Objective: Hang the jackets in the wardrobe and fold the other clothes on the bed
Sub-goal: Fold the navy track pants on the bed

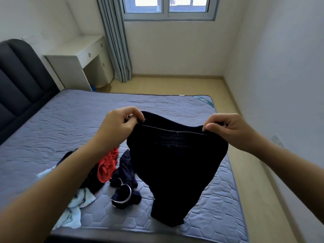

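A view from a head-worn camera looks down over two bare forearms reaching out above a bed. In the centre of the frame both hands hold up a dark navy garment [175, 163]. The left hand [122, 123] pinches its top edge at centre left, and the right hand [229, 128] pinches the same edge at centre right, fingers curled over the cloth. The top edge looks like an elastic waistband, so this is probably trousers or shorts, not a jacket. The garment hangs down, and its lower end reaches the blue quilted mattress [70, 120] at lower centre.

At lower left, a loose pile lies on the mattress: a red garment [107, 165], a navy piece with white piping [124, 190] and a pale blue cloth [77, 207]. A dark headboard [21, 81] fills the left edge, a white desk [78, 57] stands at upper left, and a window [168, 7] sits at top centre. No wardrobe is in view.

The step in hand appears to be folding. The next move likely calls for laying the garment flat on bare mattress, clear of the pile, then doubling it over.
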`<state>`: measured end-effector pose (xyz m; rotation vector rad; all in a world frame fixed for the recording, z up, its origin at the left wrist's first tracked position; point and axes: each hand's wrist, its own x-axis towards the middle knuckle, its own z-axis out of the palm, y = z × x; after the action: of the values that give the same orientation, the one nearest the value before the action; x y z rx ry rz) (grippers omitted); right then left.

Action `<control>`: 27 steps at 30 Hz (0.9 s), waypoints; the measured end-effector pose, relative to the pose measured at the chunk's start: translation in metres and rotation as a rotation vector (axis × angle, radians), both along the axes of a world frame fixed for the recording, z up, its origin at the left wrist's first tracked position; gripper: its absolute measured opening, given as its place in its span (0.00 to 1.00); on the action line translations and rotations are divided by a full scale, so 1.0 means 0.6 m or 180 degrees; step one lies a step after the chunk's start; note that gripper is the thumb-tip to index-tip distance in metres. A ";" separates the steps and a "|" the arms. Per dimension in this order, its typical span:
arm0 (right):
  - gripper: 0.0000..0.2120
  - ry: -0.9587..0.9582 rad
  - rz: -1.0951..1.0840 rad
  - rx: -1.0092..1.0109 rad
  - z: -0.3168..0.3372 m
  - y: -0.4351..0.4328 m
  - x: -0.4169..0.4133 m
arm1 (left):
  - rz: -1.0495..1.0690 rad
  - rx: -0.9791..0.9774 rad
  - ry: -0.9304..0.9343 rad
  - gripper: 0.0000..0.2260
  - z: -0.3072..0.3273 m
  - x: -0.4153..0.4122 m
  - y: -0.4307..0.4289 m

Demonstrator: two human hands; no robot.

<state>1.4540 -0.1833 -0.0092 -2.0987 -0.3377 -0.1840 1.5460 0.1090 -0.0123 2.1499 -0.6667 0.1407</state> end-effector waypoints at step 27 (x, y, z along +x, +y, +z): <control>0.10 -0.0203 -0.0255 -0.1791 0.073 -0.090 -0.012 | -0.1041 0.1159 -0.1713 0.07 0.063 0.053 0.034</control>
<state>1.4470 -0.2376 0.0344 -2.6689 -0.3741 -0.2222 1.5778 0.1295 0.0252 2.3198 -1.4369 0.4596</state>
